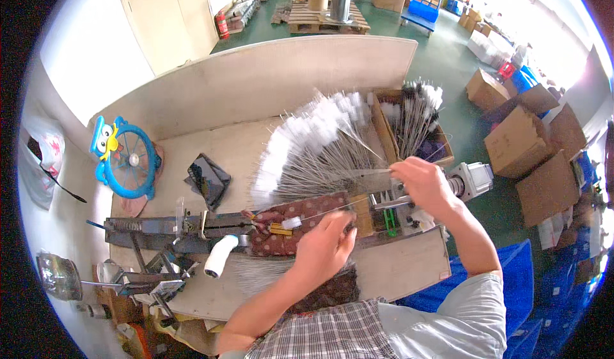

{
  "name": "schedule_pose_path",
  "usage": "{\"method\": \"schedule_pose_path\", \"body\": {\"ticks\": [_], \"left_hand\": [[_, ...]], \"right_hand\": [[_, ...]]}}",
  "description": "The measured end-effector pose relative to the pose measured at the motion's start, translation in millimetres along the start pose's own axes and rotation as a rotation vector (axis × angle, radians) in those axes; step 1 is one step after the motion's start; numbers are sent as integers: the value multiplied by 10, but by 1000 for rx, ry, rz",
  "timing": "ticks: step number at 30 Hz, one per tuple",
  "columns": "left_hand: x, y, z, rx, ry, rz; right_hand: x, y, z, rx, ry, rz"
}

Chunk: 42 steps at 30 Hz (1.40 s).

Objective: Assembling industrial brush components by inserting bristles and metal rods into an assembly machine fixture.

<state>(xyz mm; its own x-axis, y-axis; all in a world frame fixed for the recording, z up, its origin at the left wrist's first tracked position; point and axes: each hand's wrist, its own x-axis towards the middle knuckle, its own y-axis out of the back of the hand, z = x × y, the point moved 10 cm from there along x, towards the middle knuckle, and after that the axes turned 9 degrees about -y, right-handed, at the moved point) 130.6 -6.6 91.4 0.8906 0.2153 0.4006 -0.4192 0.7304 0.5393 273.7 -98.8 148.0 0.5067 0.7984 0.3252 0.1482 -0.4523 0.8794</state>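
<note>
My left hand [324,247] pinches a thin wire brush [300,221] with a small white tip, laid across a dark red patterned cloth pad [300,215] on a long metal bench machine [185,228]. My right hand [425,186] grips a wire at the machine's right end, beside a grey motor [474,178]. A large fan of white-tipped wire brushes [313,148] lies on the wooden table [409,269] just behind both hands. A second heap of bare wires [256,272] lies under my left forearm.
A cardboard box [414,125] of finished brushes stands at the table's far right. A blue cartoon desk fan [125,157] and a dark folded cloth [208,178] sit at left. A white board [268,80] walls the table's back. Cardboard cartons [524,144] and blue crates [543,282] crowd the floor at right.
</note>
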Motion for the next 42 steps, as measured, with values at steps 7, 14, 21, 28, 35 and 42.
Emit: {"method": "schedule_pose_path", "body": {"ticks": [7,14,21,28,35,42], "left_hand": [[330,-596,-630,670,-33,-155],[331,-679,-635,848,-140,-285],[926,-459,-533,1237,-347,-158],[-23,96,-319,791,-299,3],[-1062,675,-599,312,227,296],[-1684,963,-1142,-336,627,563]], "right_hand": [[-107,-265,-60,256,-26,-18],[-92,-405,-25,166,-28,10],[-42,-760,23,-6,-146,-213],[-2,-621,-319,189,12,-268],[361,-1041,-1352,329,363,-276],[517,-1617,-1749,309,254,-248]]}}
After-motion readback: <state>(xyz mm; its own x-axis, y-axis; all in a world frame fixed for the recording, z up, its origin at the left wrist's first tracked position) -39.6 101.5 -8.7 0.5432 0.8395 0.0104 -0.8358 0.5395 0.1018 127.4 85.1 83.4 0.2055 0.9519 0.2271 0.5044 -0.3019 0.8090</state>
